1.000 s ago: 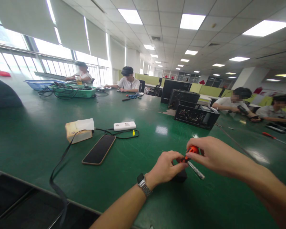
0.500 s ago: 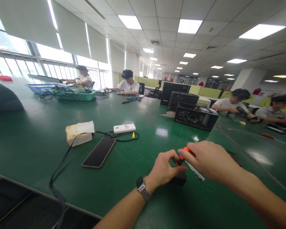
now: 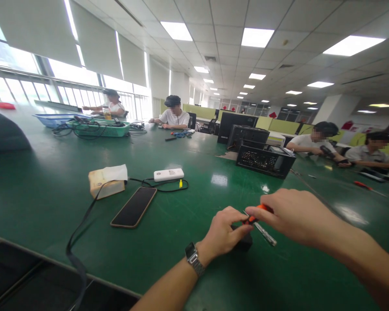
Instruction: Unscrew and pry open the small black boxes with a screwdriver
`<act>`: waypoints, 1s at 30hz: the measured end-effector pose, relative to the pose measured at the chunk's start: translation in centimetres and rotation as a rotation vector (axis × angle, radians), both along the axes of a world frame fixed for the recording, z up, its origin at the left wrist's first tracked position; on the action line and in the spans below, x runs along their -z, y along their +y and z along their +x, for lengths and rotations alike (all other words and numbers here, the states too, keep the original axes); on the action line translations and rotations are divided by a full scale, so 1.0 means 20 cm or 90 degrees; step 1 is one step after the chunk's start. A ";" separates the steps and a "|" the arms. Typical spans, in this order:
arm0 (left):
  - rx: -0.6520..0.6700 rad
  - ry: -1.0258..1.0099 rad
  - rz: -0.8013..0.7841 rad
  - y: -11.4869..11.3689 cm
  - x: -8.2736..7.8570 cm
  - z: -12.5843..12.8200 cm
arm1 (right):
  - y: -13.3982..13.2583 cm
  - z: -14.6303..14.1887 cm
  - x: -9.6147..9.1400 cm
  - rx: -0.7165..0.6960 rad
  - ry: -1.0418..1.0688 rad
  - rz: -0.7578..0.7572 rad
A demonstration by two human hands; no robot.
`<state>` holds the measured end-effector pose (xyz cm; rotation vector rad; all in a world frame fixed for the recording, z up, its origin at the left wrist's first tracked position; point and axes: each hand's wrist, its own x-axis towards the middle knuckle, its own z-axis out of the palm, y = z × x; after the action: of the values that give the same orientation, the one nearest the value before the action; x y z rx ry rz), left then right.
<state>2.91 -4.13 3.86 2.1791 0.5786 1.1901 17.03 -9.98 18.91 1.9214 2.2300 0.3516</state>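
Left hand [image 3: 225, 232] hides part of black block [image 3: 245, 243], right hand [image 3: 293, 214] covers much of orange-handled tool [image 3: 264, 207], tip not visible. Dark rounded object [image 3: 5, 133] cut by left edge. Print on white device [image 3: 168, 175] too small to read.

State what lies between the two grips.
The head view shows an orange-black tool between left grip and right grip, with a slim rod behind.

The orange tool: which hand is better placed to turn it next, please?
Probably the right hand: it grips the orange tool by its upper part. The left hand seems better suited to steadying, since its fingertips are at the tool's lower end, over the black block.
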 end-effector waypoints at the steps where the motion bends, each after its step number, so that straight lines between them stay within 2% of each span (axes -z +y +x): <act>1: -0.016 -0.011 0.002 0.00 0.01 0.01 | 0.01 -0.01 0.01 0.011 -0.024 0.019; 6: -0.096 -0.056 -0.051 0.01 0.02 0.04 | 0.06 -0.04 0.07 -0.048 -0.036 0.045; 8: -0.088 -0.059 -0.084 0.02 0.00 0.04 | 0.07 -0.04 0.07 -0.080 -0.012 0.042; 13: 0.126 -0.029 -0.076 0.06 -0.07 -0.01 | 0.06 -0.04 0.05 -0.139 0.060 0.017; 17: 0.192 0.010 -0.080 0.07 -0.08 -0.07 | 0.03 -0.03 0.04 -0.215 0.151 -0.025; 19: 0.162 0.015 -0.081 0.07 -0.07 -0.07 | 0.03 -0.03 0.04 -0.212 0.140 -0.021; 25: 0.040 0.001 -0.075 0.07 -0.02 0.00 | 0.06 -0.07 0.09 -0.034 -0.037 0.101; 28: -0.009 -0.020 -0.081 0.07 -0.01 0.04 | 0.06 -0.08 0.12 -0.064 -0.014 0.098; 30: -0.011 -0.036 -0.083 0.08 0.00 0.05 | 0.05 -0.05 0.11 -0.098 0.041 0.075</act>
<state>3.82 -2.51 3.95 2.0289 0.6342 1.1855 16.01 -9.01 16.74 1.8455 2.4576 0.4589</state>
